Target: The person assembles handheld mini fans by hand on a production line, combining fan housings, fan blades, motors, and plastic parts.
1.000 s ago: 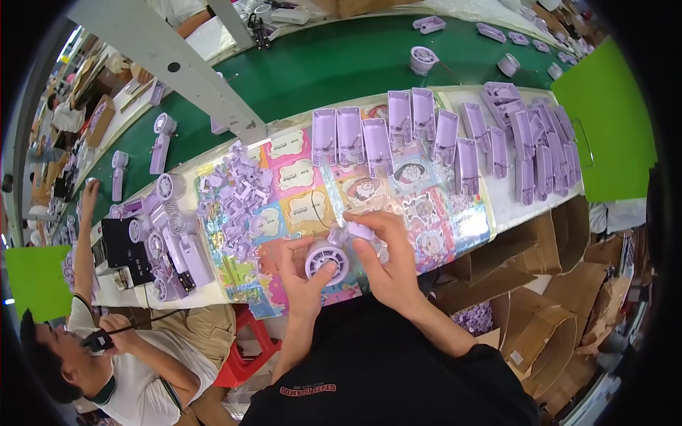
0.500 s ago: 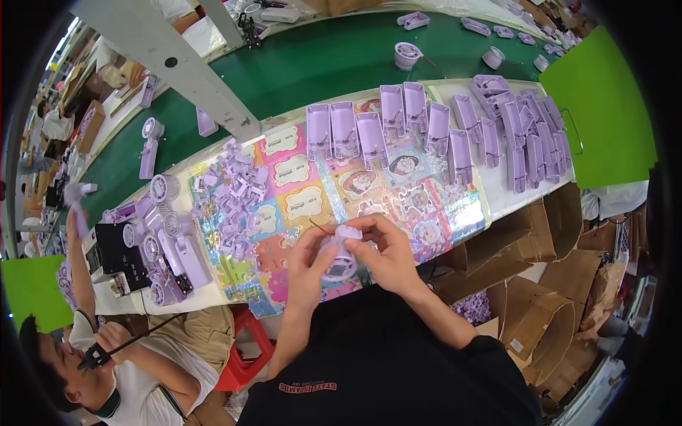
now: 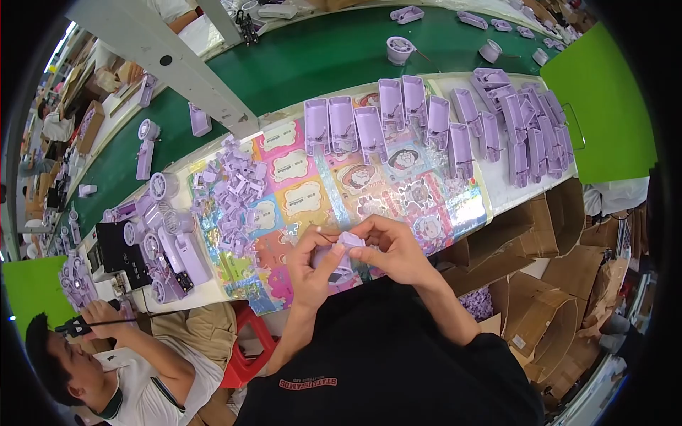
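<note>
Close in front of my body, a lilac round plastic housing with a smaller lilac piece on top point(image 3: 345, 264) sits between my two hands. My left hand point(image 3: 310, 268) grips its left side, with thumb and fingers bent round it. From the right, my right hand point(image 3: 393, 248) pinches the upper piece between thumb and forefinger. Fingers cover much of the part. Small lilac brackets point(image 3: 238, 186) lie heaped on the sticker-printed sheet point(image 3: 302, 199) ahead to the left. Long lilac handle shells point(image 3: 343, 122) with thin wires stand in a row farther off.
More shells point(image 3: 529, 131) are piled at the right. A green conveyor point(image 3: 298, 71) carries scattered lilac parts behind a metal post point(image 3: 170, 64). Assembled lilac units point(image 3: 174, 238) lie left, near a seated co-worker point(image 3: 142, 355) holding a black corded tool. Cardboard boxes point(image 3: 540, 319) stand at right.
The housing has tilted in my hands, so its round face shows less. The co-worker's raised arm has come down to the black tool. Parts on the conveyor have shifted slightly left.
</note>
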A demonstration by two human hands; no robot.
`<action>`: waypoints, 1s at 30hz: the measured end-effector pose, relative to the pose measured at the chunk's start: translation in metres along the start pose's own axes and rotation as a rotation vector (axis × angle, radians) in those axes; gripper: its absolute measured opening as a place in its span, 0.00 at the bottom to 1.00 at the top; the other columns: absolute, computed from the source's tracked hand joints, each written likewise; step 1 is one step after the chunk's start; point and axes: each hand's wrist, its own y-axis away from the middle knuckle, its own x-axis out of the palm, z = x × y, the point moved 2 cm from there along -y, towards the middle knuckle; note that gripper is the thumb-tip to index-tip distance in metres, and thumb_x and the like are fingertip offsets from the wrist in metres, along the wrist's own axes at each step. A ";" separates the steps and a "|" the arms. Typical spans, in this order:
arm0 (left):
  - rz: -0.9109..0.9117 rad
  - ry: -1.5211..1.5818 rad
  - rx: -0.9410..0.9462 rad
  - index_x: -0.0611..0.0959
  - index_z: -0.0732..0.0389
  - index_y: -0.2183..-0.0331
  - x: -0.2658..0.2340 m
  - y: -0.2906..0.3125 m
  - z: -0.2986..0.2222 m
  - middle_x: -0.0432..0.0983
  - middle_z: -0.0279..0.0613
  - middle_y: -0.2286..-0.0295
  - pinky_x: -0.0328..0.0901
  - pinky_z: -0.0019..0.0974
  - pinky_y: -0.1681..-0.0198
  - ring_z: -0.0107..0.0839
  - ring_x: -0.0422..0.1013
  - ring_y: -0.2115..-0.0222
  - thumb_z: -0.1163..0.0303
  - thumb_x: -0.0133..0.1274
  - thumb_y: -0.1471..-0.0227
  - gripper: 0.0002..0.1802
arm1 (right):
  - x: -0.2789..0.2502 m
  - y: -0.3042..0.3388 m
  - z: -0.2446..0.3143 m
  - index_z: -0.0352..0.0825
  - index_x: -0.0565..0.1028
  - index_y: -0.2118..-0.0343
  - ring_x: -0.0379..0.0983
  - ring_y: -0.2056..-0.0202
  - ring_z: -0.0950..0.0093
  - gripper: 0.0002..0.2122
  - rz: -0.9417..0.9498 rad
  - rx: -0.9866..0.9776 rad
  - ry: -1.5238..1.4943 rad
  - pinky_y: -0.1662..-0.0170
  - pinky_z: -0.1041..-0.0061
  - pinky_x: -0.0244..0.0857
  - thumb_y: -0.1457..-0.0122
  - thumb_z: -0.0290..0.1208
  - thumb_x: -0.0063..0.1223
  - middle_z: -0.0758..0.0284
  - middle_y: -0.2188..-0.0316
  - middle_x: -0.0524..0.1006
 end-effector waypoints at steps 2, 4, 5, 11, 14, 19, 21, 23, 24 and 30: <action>0.011 -0.015 -0.006 0.78 0.67 0.68 0.000 -0.003 -0.004 0.76 0.41 0.64 0.63 0.29 0.56 0.27 0.71 0.62 0.77 0.59 0.45 0.05 | -0.004 -0.002 0.002 0.27 0.76 0.55 0.75 0.61 0.82 0.12 0.062 0.062 -0.112 0.55 0.79 0.71 0.41 0.22 0.63 0.68 0.63 0.80; 0.026 -0.027 -0.011 0.78 0.67 0.68 0.004 -0.009 -0.009 0.76 0.41 0.64 0.63 0.29 0.56 0.27 0.71 0.62 0.77 0.59 0.45 0.05 | -0.004 -0.003 0.001 0.28 0.76 0.55 0.76 0.62 0.82 0.12 0.017 0.035 -0.097 0.56 0.80 0.71 0.41 0.22 0.63 0.69 0.64 0.80; 0.035 -0.047 -0.006 0.78 0.67 0.68 0.006 -0.013 -0.011 0.76 0.41 0.64 0.63 0.29 0.55 0.27 0.71 0.62 0.77 0.59 0.44 0.05 | -0.005 -0.003 0.000 0.28 0.77 0.55 0.76 0.62 0.82 0.12 -0.021 0.008 -0.081 0.56 0.80 0.71 0.41 0.23 0.63 0.70 0.64 0.81; 0.060 -0.831 0.290 0.80 0.64 0.57 -0.011 -0.088 -0.024 0.76 0.50 0.57 0.63 0.46 0.47 0.48 0.70 0.54 0.72 0.55 0.44 0.13 | -0.042 -0.012 0.016 0.28 0.79 0.58 0.76 0.65 0.84 0.09 -0.190 -0.013 0.138 0.61 0.81 0.70 0.37 0.28 0.59 0.68 0.66 0.82; 0.024 -1.322 0.341 0.80 0.58 0.54 -0.025 -0.143 -0.020 0.70 0.54 0.48 0.62 0.52 0.45 0.54 0.65 0.47 0.76 0.56 0.51 0.20 | -0.052 -0.034 0.037 0.29 0.80 0.59 0.76 0.69 0.80 0.11 -0.092 0.028 0.748 0.64 0.78 0.70 0.39 0.31 0.60 0.65 0.69 0.82; 0.148 -1.554 0.558 0.81 0.54 0.54 -0.036 -0.187 -0.002 0.68 0.53 0.47 0.60 0.53 0.42 0.53 0.62 0.42 0.76 0.58 0.55 0.22 | -0.043 -0.037 0.048 0.33 0.78 0.56 0.69 0.50 0.57 0.19 -0.403 -0.426 1.185 0.49 0.60 0.66 0.47 0.38 0.66 0.59 0.57 0.76; 0.201 -1.565 0.578 0.81 0.54 0.54 -0.039 -0.179 -0.006 0.68 0.53 0.47 0.59 0.53 0.41 0.52 0.61 0.42 0.76 0.59 0.57 0.23 | -0.036 -0.022 0.049 0.33 0.78 0.55 0.70 0.52 0.56 0.20 -0.421 -0.448 1.255 0.50 0.60 0.66 0.48 0.40 0.67 0.59 0.56 0.75; 0.318 -1.530 0.534 0.81 0.54 0.56 -0.039 -0.166 -0.014 0.67 0.50 0.44 0.58 0.52 0.40 0.52 0.60 0.40 0.76 0.62 0.58 0.23 | -0.033 -0.003 0.041 0.36 0.76 0.53 0.72 0.54 0.55 0.25 -0.405 -0.396 1.376 0.53 0.59 0.68 0.52 0.43 0.70 0.60 0.54 0.73; 0.322 -1.527 0.532 0.81 0.54 0.56 -0.039 -0.162 -0.017 0.67 0.50 0.44 0.58 0.52 0.40 0.52 0.60 0.40 0.76 0.62 0.58 0.23 | -0.030 0.004 0.038 0.36 0.76 0.53 0.72 0.54 0.55 0.25 -0.407 -0.392 1.376 0.53 0.59 0.68 0.52 0.43 0.70 0.60 0.54 0.73; 0.284 -1.423 0.583 0.75 0.59 0.48 -0.023 -0.161 -0.023 0.70 0.50 0.49 0.57 0.51 0.38 0.48 0.62 0.41 0.75 0.63 0.62 0.35 | -0.023 0.020 0.030 0.40 0.71 0.44 0.74 0.55 0.58 0.30 -0.244 -0.128 1.353 0.55 0.59 0.71 0.53 0.35 0.70 0.59 0.52 0.71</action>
